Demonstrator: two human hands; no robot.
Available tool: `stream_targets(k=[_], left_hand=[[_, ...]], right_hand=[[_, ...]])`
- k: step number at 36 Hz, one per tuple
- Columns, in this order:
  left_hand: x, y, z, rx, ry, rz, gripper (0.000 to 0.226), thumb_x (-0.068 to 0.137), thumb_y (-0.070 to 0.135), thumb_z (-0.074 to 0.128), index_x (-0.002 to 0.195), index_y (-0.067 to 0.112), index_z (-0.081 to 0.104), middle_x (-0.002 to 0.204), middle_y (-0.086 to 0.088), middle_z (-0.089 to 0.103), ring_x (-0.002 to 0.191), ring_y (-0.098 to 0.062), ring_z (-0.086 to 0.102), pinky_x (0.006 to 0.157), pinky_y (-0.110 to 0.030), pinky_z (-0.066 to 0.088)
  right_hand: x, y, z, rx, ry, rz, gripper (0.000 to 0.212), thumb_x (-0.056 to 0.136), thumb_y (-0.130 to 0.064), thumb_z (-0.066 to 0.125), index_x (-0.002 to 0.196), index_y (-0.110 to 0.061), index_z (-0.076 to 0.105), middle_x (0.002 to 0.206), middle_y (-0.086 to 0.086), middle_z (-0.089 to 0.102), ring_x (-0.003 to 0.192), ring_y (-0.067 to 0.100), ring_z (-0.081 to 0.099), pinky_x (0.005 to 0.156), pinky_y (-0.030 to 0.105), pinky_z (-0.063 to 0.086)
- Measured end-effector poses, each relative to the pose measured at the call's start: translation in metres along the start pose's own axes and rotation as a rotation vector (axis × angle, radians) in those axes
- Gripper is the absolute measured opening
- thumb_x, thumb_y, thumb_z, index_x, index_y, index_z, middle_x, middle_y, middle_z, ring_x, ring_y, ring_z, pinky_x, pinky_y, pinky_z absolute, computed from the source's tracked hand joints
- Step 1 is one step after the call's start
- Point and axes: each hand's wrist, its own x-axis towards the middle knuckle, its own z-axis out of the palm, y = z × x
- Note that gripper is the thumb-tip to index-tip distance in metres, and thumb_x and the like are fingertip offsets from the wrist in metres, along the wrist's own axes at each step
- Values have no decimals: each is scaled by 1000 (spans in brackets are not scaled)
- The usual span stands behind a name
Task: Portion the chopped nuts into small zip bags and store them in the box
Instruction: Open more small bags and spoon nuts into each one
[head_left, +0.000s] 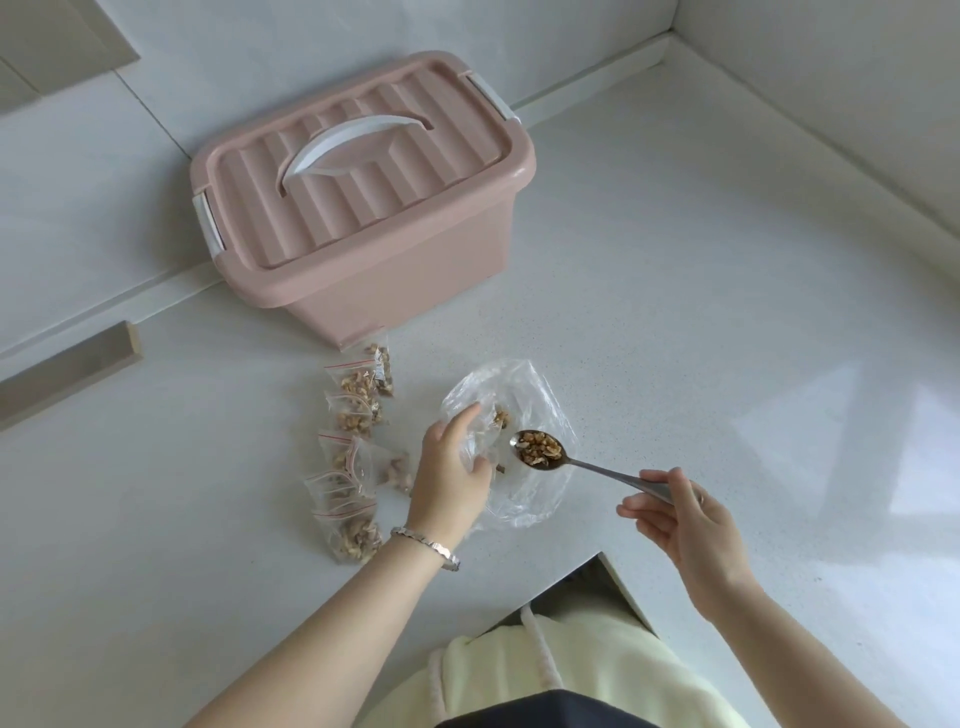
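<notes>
A large clear plastic bag (524, 400) lies crumpled on the white counter (675, 312), with a few chopped nuts (501, 417) left inside. My left hand (449, 470) grips the bag's near left edge. My right hand (680, 519) holds a metal spoon (597, 469) by its handle; the bowl, heaped with chopped nuts (540, 448), hovers over the bag. Several small zip bags of nuts (353, 457) with red seal lines lie in a row left of my left hand. The pink storage box (395, 291) stands behind them, its ribbed lid (363, 171) shut.
The box has a white handle (358, 137) and white side latches. A wall runs behind the box and another along the right, meeting in the far corner. The counter's front edge cuts in near my body (618, 571). A cabinet edge (67, 371) shows at left.
</notes>
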Motion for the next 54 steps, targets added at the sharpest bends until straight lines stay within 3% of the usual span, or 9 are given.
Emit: stream_targets(k=[4, 6, 8, 14, 30, 35, 45, 50, 54], left_hand=[[-21, 1, -31, 189, 97, 166, 51, 85, 15, 61, 133, 25, 45, 147, -7, 28, 135, -18, 31, 95, -6, 29], [-25, -8, -49, 341, 190, 246, 51, 76, 17, 72, 124, 17, 55, 137, -11, 44, 126, -27, 43, 100, -35, 40], [-28, -20, -68, 479, 256, 199, 58, 67, 23, 79, 120, 13, 58, 126, -10, 54, 116, -33, 51, 94, -44, 41], [-27, -45, -99, 452, 76, -159, 84, 65, 39, 78, 136, 17, 39, 133, -3, 48, 118, -27, 47, 98, -39, 38], [3, -51, -86, 427, -88, 56, 71, 74, 13, 73, 137, 12, 40, 131, -3, 42, 114, -20, 47, 99, -25, 37], [5, -52, -87, 388, -36, 108, 51, 74, 19, 74, 121, 14, 54, 114, 0, 51, 89, -7, 48, 79, -16, 37], [0, -54, -76, 281, -98, 125, 25, 72, 25, 76, 79, 19, 53, 144, 7, 36, 132, -13, 36, 102, -24, 27], [2, -52, -72, 186, -106, 141, 31, 73, 19, 76, 67, 24, 47, 143, 7, 38, 132, -10, 34, 99, -18, 21], [-1, -50, -70, 134, -64, 116, 27, 73, 19, 76, 82, 21, 50, 126, 7, 51, 115, -9, 46, 87, -11, 30]], right_hand=[[-3, -13, 1, -69, -4, -86, 34, 99, -29, 33, 91, -11, 61, 62, 6, 69, 64, 17, 69, 64, 28, 47], [-5, -18, 4, -88, -17, -117, 34, 99, -28, 33, 89, -11, 61, 60, 6, 69, 62, 16, 68, 63, 28, 46], [-7, -23, 8, -102, -34, -133, 34, 99, -28, 33, 88, -11, 61, 59, 6, 68, 61, 16, 68, 63, 28, 46], [-12, -32, 26, -109, -78, -153, 35, 99, -28, 34, 86, -10, 61, 58, 6, 67, 58, 16, 67, 62, 29, 46], [-22, -50, 58, -184, -139, -162, 35, 99, -28, 36, 85, -9, 61, 56, 8, 66, 57, 17, 66, 59, 25, 47], [-21, -54, 60, -182, -141, -165, 35, 99, -27, 36, 85, -9, 61, 57, 9, 66, 56, 17, 65, 57, 23, 47], [-22, -55, 61, -178, -145, -156, 34, 99, -27, 36, 85, -8, 61, 56, 7, 66, 56, 17, 65, 59, 25, 47], [-22, -60, 66, -179, -160, -167, 35, 99, -27, 36, 84, -8, 62, 57, 8, 66, 57, 18, 66, 58, 25, 48], [-22, -66, 74, -195, -180, -188, 34, 99, -26, 37, 84, -7, 62, 55, 9, 66, 55, 17, 66, 52, 19, 49]])
